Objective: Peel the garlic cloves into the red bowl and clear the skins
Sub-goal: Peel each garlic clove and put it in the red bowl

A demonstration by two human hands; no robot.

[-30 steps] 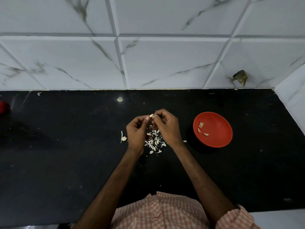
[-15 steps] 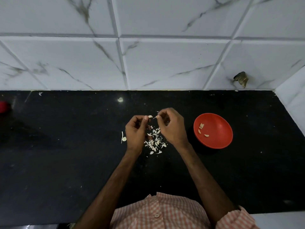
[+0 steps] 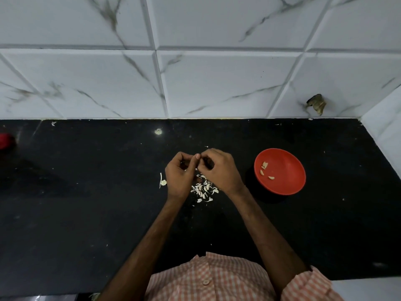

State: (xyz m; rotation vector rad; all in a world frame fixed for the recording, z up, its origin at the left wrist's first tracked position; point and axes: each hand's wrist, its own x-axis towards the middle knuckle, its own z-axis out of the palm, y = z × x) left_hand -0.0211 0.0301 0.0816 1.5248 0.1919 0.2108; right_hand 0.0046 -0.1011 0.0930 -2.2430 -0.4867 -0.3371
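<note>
Two hands worked over one black counter below a wall of white marbled tiles. One red bowl stood upright on the counter at 3 o'clock of the hands, near them but apart. In its 9 o'clock half lay what looked like four peeled garlic cloves, small and pale. One loose heap of skins, too many and too small to count, lay on the counter at 6 o'clock of the fingertips, between the two wrists. One separate scrap lay just beside the left hand at its 9 o'clock. One pale spot showed at 11 o'clock of the hands, one red object was cut off by the frame at far 9 o'clock, and one brownish lump stuck to the wall at 1 o'clock of the bowl. Both bare forearms came up from 6 o'clock out of a checked orange shirt and converged. The left hand and the right hand showed their backs to the camera, fingers curled in. Their fingertips met and pressed together at 12 o'clock of the heap. What they pinched was covered by the fingers, so I could not tell whether either grip was clamped on anything.
</note>
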